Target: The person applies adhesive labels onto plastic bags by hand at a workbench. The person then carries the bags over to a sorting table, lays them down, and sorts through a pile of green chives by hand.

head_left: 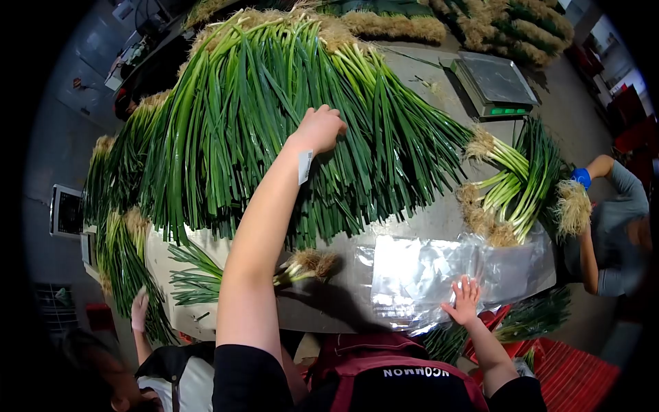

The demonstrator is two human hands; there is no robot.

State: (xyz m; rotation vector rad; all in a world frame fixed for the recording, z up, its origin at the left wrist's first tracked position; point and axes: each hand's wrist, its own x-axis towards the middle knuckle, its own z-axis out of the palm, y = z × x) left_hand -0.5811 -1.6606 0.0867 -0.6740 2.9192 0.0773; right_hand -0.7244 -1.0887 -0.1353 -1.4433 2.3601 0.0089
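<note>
Head view
Left hand: stretched far out over the middle of the desk, resting on top of the big heap of green onions; its fingers curl down into the leaves, closing on a few stalks, though how many they hold cannot be told.
Right hand: close to the near edge of the desk, flat, fingers spread wide, pressing on the stack of clear plastic bags; it grips nothing.
Direction from the fingers: the heap lies directly under the left hand and fans away from it on both sides; the right hand is well apart from it, so the left is the nearer one.
Long axis: the stalks under the left hand run from the far edge, where the roots are, down towards the near edge, where the leaf tips splay out.
Look of the green onions: long, glossy dark green leaves, pale green to white near the far end, with tufts of tan roots; stacked deep and overlapping.
Small bundle: a few onions lying alone near the near edge, partly hidden under the left forearm, roots pointing right, just beside the bags.
Right-hand pile: another pile by the right edge, roots towards the bags.
Scale: at the far right corner of the desk.
Other people: a hand at the near left corner, and a person in a grey sleeve at the right edge.
</note>
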